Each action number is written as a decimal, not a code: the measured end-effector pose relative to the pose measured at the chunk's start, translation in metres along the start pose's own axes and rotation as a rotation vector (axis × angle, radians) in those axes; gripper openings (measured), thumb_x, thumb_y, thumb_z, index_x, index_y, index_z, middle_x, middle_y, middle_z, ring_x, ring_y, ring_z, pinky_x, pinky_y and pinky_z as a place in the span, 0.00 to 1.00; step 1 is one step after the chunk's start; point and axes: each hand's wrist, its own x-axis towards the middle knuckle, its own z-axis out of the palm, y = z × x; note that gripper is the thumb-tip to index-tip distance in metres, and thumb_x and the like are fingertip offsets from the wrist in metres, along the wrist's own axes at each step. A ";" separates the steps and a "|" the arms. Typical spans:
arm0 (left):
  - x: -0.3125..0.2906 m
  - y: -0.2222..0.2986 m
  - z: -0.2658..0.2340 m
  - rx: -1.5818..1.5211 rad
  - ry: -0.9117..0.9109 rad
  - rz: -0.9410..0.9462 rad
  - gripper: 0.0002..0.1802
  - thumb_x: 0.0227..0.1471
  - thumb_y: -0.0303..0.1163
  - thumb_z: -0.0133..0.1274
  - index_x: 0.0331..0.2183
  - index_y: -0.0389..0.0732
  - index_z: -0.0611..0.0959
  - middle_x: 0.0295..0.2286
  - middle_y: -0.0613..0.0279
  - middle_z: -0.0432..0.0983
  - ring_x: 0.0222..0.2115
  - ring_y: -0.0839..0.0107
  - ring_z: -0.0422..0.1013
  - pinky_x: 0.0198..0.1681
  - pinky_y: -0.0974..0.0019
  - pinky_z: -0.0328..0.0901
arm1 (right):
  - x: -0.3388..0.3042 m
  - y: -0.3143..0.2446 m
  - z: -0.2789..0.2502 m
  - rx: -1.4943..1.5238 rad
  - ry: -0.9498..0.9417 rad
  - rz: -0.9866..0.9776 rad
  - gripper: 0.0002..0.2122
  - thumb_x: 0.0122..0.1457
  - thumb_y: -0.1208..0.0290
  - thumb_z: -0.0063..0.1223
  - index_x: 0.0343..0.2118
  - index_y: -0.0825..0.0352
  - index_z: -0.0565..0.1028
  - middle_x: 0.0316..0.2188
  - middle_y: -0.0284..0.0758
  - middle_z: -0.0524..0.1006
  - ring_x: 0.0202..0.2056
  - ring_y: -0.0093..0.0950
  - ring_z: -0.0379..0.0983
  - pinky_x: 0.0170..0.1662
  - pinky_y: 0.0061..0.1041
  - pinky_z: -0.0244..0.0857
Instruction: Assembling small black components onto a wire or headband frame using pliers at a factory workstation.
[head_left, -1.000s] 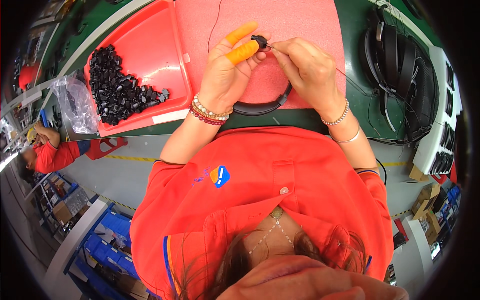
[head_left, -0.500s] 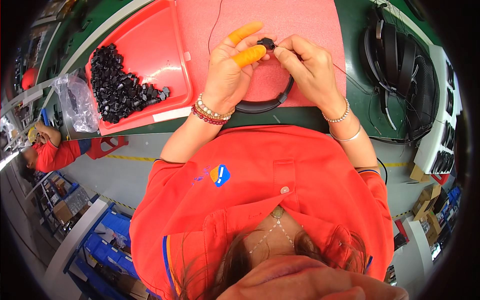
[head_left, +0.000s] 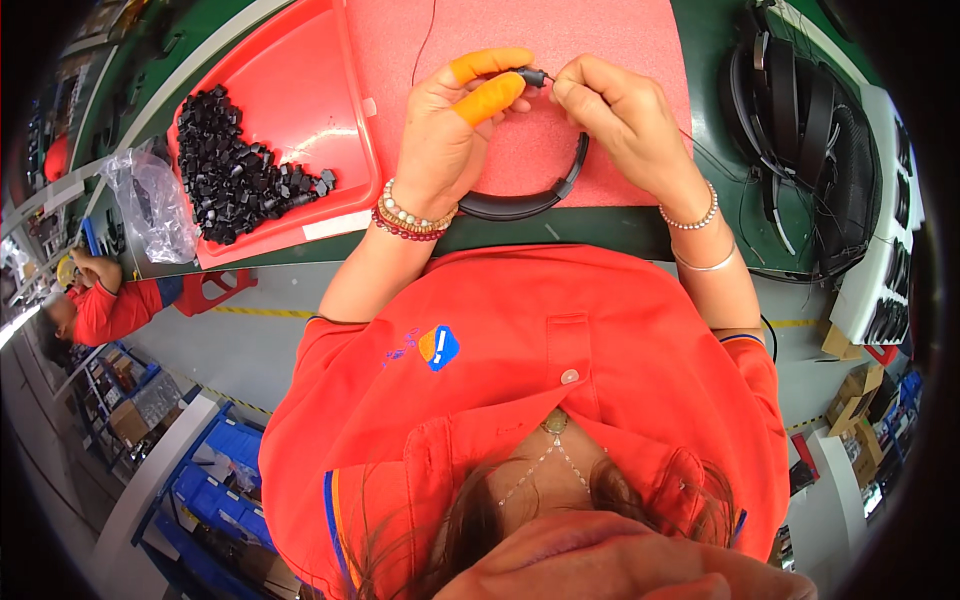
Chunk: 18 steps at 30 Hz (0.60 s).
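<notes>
Above the pink foam mat [head_left: 570, 30], my left hand [head_left: 438, 145] pinches a small black plug-like part [head_left: 533, 77] between fingers in orange finger covers. From the part's right end runs a thin black cable [head_left: 549, 78]. My right hand [head_left: 635, 125] pinches that cable between thumb and forefinger, close to the part. Below my hands, a curved black headband [head_left: 525, 209] lies on the mat's near edge, partly hidden behind my left wrist. To the left, a red tray [head_left: 345, 110] holds a heap of small black plastic pieces [head_left: 235, 175].
A clear plastic bag [head_left: 155, 205] lies left of the tray. Several black headbands with loose wires [head_left: 790, 120] are piled at the right on the green table [head_left: 715, 100]. Beyond them stands a white rack [head_left: 865, 270] of black parts. Another person [head_left: 105, 300] is at the far left.
The black part has turned in my left fingers and now points its cable end toward the right. My right hand has shifted slightly right, and the tips are a little further apart.
</notes>
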 end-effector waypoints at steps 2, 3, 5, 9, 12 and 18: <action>0.001 0.002 0.001 0.021 0.013 0.012 0.14 0.51 0.20 0.51 0.42 0.31 0.78 0.37 0.54 0.77 0.36 0.69 0.73 0.41 0.69 0.68 | -0.001 -0.002 0.002 -0.295 0.172 -0.158 0.05 0.54 0.72 0.52 0.27 0.69 0.74 0.22 0.38 0.74 0.25 0.34 0.72 0.27 0.28 0.64; 0.001 0.003 0.001 0.043 0.025 0.025 0.15 0.51 0.21 0.51 0.43 0.31 0.78 0.36 0.54 0.77 0.36 0.69 0.73 0.41 0.69 0.68 | -0.001 -0.002 0.004 -0.295 0.172 -0.156 0.05 0.54 0.72 0.52 0.27 0.69 0.74 0.22 0.38 0.74 0.25 0.34 0.72 0.27 0.28 0.64; 0.000 0.003 0.003 0.050 0.033 0.033 0.15 0.51 0.20 0.51 0.43 0.31 0.78 0.36 0.54 0.77 0.36 0.69 0.73 0.41 0.69 0.68 | -0.002 -0.002 0.006 -0.381 0.296 -0.278 0.04 0.52 0.74 0.56 0.27 0.69 0.74 0.22 0.38 0.74 0.25 0.36 0.72 0.26 0.29 0.64; 0.000 0.001 0.004 0.084 0.054 0.048 0.16 0.50 0.20 0.52 0.44 0.31 0.77 0.35 0.55 0.77 0.35 0.70 0.73 0.41 0.69 0.68 | -0.004 -0.003 0.008 -0.441 0.298 -0.306 0.04 0.52 0.75 0.55 0.27 0.69 0.73 0.22 0.38 0.73 0.25 0.36 0.72 0.26 0.28 0.64; 0.000 0.003 0.008 0.063 0.080 0.057 0.16 0.50 0.20 0.52 0.43 0.31 0.77 0.35 0.55 0.77 0.34 0.70 0.73 0.41 0.70 0.67 | -0.005 -0.002 0.006 -0.373 0.212 -0.233 0.04 0.54 0.74 0.53 0.28 0.70 0.73 0.22 0.39 0.72 0.25 0.36 0.72 0.26 0.29 0.64; 0.001 0.004 0.004 0.038 0.028 0.011 0.14 0.47 0.16 0.53 0.40 0.31 0.78 0.36 0.54 0.76 0.33 0.71 0.73 0.40 0.70 0.69 | -0.006 0.003 0.007 0.027 0.074 0.033 0.08 0.59 0.71 0.46 0.28 0.71 0.71 0.20 0.36 0.71 0.23 0.27 0.68 0.29 0.25 0.62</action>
